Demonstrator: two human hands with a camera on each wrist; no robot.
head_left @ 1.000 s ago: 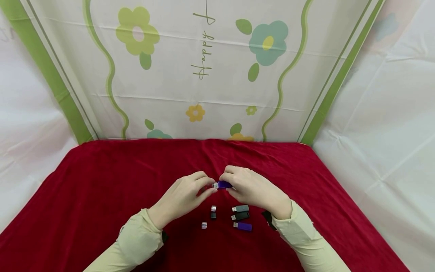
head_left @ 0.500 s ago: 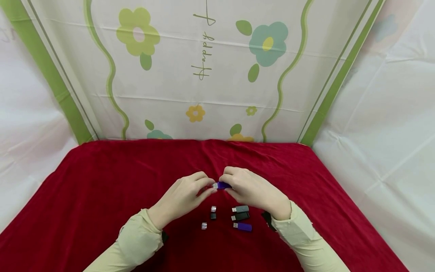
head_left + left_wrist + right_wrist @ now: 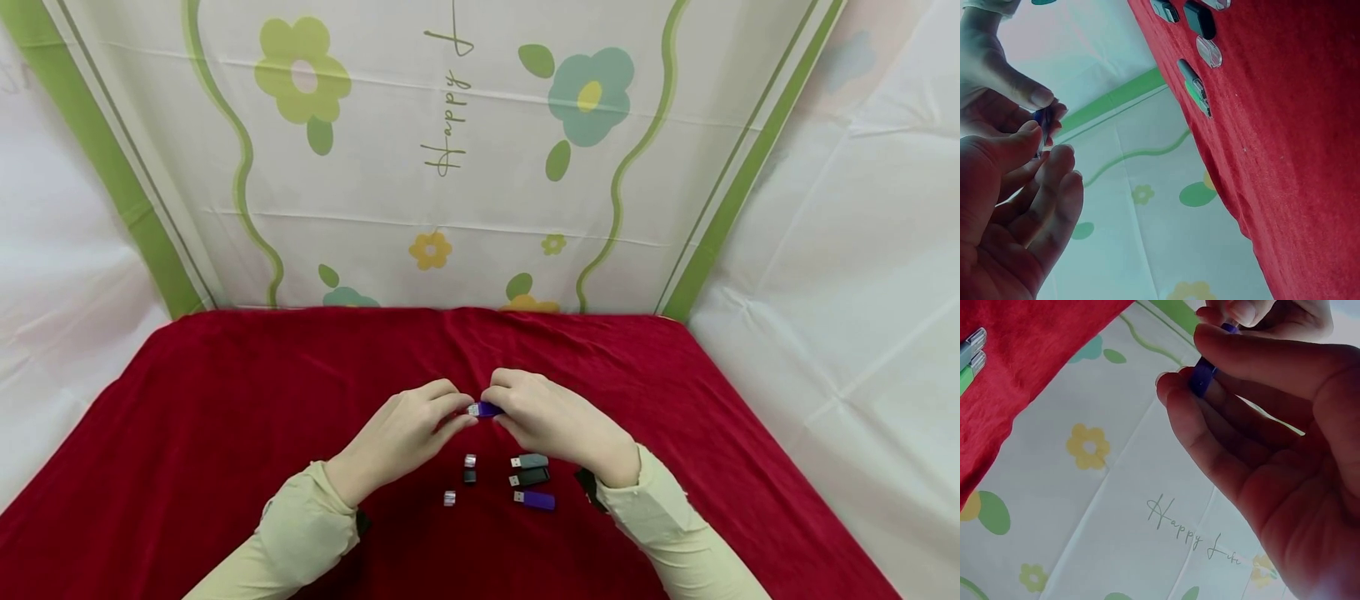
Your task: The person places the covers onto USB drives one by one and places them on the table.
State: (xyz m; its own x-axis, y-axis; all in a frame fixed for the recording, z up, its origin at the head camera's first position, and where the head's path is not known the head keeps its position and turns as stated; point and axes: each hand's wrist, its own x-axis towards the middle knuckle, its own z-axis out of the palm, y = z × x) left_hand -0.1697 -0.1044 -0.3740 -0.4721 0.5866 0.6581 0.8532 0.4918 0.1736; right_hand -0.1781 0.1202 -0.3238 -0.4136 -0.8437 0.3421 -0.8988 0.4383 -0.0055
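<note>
A purple USB flash drive [image 3: 491, 409] is held above the red cloth, its plug end towards the left. My right hand [image 3: 558, 417] pinches its body between thumb and fingers; in the right wrist view the purple body [image 3: 1202, 376] shows between them. With thumb and forefinger, my left hand [image 3: 408, 429] pinches a clear cap [image 3: 472, 410] that sits over the drive's plug end. The left fingertips partly hide the cap, and whether it is fully seated I cannot tell.
Nearer me lie a grey flash drive [image 3: 534, 461], a black flash drive [image 3: 535, 477] and another purple flash drive [image 3: 538, 501]. To their left are a clear cap [image 3: 470, 460], a black cap [image 3: 470, 477] and a second clear cap [image 3: 449, 498]. Red cloth [image 3: 262, 400] covers the table.
My right hand has shifted slightly left with the purple flash drive, so the two hands are closer together. The left hand has hardly moved. Things on the cloth stay put.
</note>
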